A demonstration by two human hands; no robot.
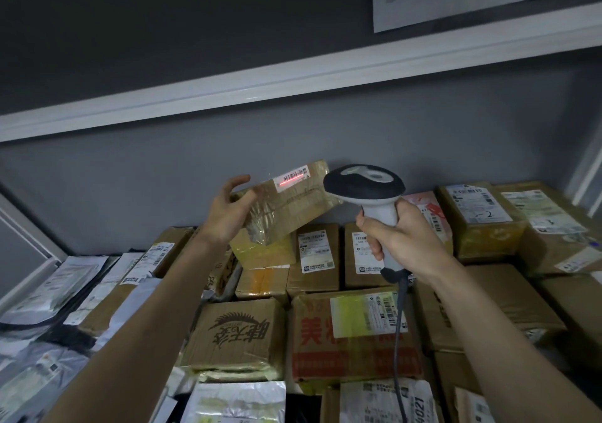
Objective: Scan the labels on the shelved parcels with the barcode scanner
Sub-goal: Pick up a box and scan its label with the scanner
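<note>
The left hand grips a taped cardboard parcel, tilted; at its 3 o'clock, the right hand clasps the barcode scanner, red line across the label.

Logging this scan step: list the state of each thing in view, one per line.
Small tape-wrapped brown cardboard parcel: lifted, tilted, label facing the scanner.
White barcode label: red scan line across it.
Grey-and-white handheld barcode scanner: gripped, emitting, cable hanging.
Left hand: fingers spread, supporting the parcel.
Right hand: closed on the scanner handle.
Stacked cardboard parcels: resting, sealed.
</note>
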